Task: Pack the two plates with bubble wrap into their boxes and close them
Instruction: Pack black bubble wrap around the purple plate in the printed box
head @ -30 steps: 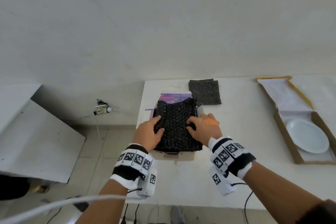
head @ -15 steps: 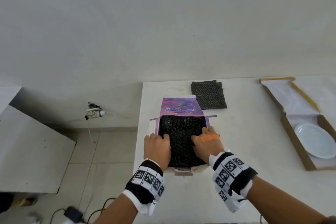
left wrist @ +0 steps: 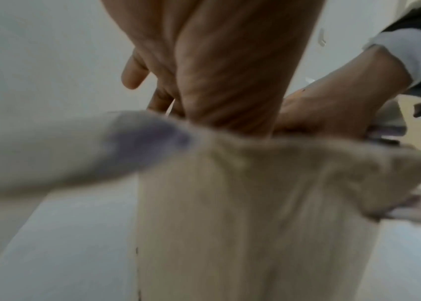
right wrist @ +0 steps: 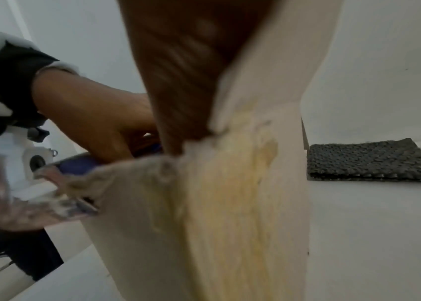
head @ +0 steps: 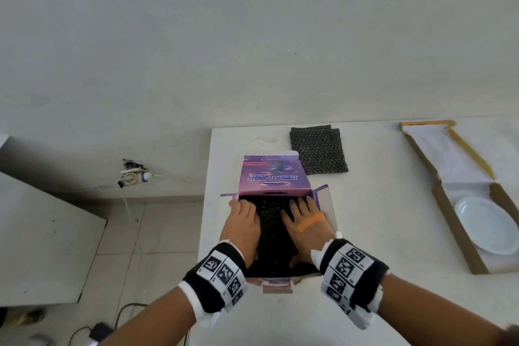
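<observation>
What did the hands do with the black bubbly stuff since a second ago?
Both hands pushed the black bubble wrap down into the purple box. It bulged above the rim before and now lies sunk inside, with the left hand and right hand pressing flat on it. The spare folded bubble wrap and the white plate in the brown box stayed put.

Black bubble wrap (head: 273,229) fills the purple box (head: 276,177); a white plate (head: 484,223) lies in brown cardboard (head: 449,216).
</observation>
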`<state>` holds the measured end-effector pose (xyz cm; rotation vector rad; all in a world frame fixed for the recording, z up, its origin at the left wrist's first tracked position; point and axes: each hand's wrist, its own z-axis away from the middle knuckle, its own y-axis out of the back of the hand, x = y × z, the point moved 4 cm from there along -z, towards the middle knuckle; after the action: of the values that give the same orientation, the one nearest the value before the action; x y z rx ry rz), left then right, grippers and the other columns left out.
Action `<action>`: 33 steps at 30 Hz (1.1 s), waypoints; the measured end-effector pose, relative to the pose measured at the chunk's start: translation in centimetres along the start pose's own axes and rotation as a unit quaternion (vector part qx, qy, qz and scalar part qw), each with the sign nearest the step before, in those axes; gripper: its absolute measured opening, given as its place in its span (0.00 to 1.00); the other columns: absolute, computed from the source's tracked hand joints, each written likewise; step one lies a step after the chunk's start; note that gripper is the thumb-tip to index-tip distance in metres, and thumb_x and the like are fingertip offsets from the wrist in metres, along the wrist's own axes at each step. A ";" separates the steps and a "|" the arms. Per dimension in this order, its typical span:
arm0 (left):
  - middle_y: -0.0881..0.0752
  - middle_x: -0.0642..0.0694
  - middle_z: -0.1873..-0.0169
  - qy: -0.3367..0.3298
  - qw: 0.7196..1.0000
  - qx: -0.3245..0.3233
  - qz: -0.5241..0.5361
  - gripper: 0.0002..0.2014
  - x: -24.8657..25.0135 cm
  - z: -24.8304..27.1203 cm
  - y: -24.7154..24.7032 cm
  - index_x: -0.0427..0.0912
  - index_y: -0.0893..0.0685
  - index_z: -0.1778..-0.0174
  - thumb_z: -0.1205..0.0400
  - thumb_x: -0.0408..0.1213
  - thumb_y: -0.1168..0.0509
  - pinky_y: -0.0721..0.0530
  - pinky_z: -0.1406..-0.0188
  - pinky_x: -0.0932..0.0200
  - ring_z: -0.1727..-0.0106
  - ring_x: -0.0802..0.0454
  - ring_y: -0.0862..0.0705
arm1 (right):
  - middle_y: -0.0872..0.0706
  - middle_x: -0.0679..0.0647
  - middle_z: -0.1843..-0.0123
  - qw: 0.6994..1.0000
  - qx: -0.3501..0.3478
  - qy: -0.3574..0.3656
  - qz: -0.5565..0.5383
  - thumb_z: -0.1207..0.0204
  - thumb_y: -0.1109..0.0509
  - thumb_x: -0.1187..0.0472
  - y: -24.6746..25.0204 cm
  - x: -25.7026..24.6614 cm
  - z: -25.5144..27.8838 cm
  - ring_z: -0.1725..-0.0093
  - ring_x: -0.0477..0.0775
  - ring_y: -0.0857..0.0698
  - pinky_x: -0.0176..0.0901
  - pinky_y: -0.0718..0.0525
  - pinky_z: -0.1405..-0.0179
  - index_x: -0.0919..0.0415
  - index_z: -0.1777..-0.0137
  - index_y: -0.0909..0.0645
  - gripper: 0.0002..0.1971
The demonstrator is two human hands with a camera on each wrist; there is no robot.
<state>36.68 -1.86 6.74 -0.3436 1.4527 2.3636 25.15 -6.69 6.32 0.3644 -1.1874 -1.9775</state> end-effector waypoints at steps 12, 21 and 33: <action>0.44 0.29 0.21 -0.039 0.989 -0.046 -0.133 0.55 0.6 -0.5 -0.8 0.29 0.53 0.19 0.27 0.75 0.51 0.74 0.36 0.25 0.20 0.28 0.52 | 0.53 0.71 0.17 0.997 -0.056 -0.015 0.055 0.19 0.39 0.53 -0.3 -1.1 -2.0 0.20 0.77 0.51 0.72 0.55 0.22 0.65 0.18 0.53 0.37; 0.51 0.30 0.19 -0.071 0.987 -0.086 -0.117 0.52 1.0 -1.6 -1.9 0.27 0.57 0.20 0.23 0.71 0.53 0.66 0.25 0.31 0.19 0.30 0.55 | 0.56 0.69 0.17 0.979 -0.152 -0.017 0.135 0.13 0.56 0.62 -1.4 -1.3 -2.9 0.18 0.73 0.56 0.73 0.61 0.23 0.72 0.19 0.59 0.27; 0.37 0.31 0.24 -0.102 0.938 -0.071 -0.323 0.28 2.1 -2.4 -2.7 0.34 0.44 0.20 0.13 0.45 0.50 0.44 0.23 0.34 0.23 0.30 0.42 | 0.52 0.72 0.17 0.989 -0.122 -0.001 0.085 0.15 0.56 0.67 -3.2 -0.8 -3.8 0.18 0.72 0.51 0.64 0.55 0.19 0.79 0.21 0.58 0.26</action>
<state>35.96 -2.54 2.67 -0.5039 0.8917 1.8934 26.41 -7.67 1.55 0.1317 -0.9311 -1.9453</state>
